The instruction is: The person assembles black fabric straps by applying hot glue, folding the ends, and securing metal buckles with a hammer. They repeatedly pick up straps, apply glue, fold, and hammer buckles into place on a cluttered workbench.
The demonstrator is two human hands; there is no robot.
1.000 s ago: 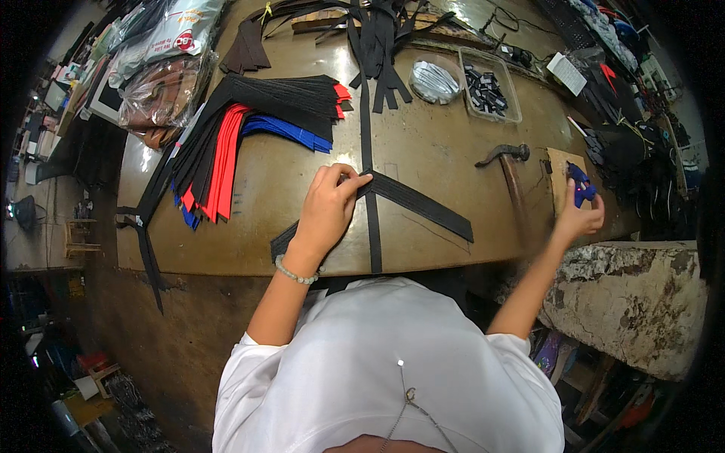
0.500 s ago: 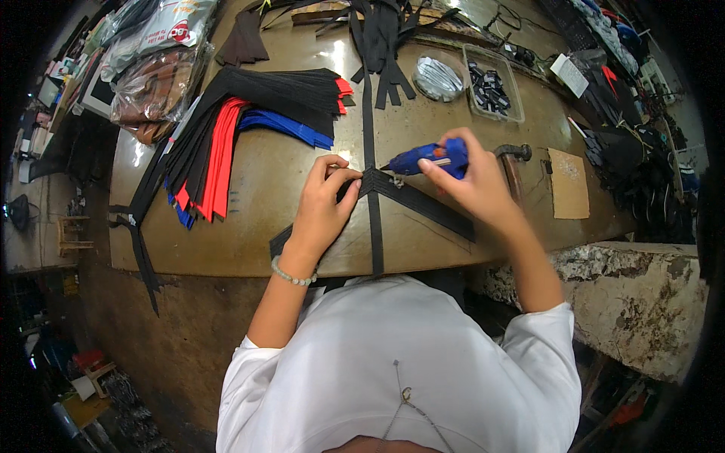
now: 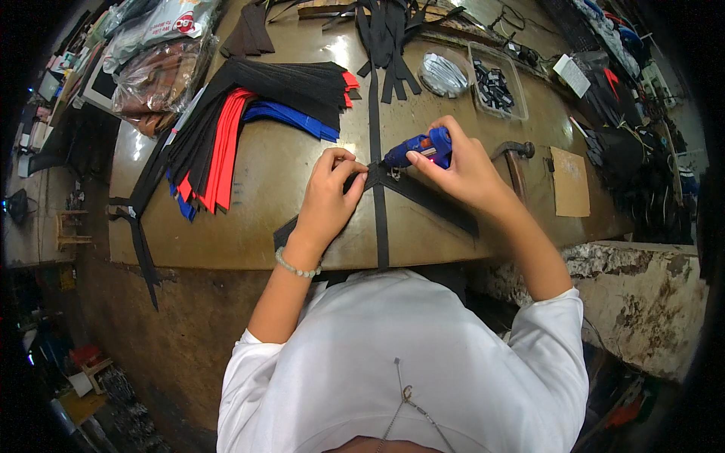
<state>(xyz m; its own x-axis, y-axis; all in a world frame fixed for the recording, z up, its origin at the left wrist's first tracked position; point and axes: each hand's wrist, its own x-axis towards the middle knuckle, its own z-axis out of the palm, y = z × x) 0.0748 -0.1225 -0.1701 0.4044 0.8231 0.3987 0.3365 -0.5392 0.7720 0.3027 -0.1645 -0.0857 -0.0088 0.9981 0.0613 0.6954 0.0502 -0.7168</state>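
Observation:
My right hand (image 3: 470, 172) is wrapped round a blue glue gun (image 3: 411, 151), its nozzle pointing left. The nozzle tip is at the spot where black straps (image 3: 432, 202) meet in a V over one long black strap (image 3: 381, 238) running up the table. On the left side of that joint, my left hand (image 3: 323, 198) pinches the straps' edge between thumb and fingers, close to the nozzle. The left arm of the V lies partly hidden beneath my left hand and wrist.
Left of my hands lies a fanned pile of black, red and blue straps (image 3: 220, 162). A hammer (image 3: 516, 166) and a cardboard piece (image 3: 571, 183) lie to the right. Farther back are a clear tub of buckles (image 3: 495, 87), a round container (image 3: 443, 75) and bagged goods (image 3: 155, 83).
The glue gun and my right hand have shifted slightly up and left, with the nozzle still at the strap joint. My left hand keeps its pinch beside it.

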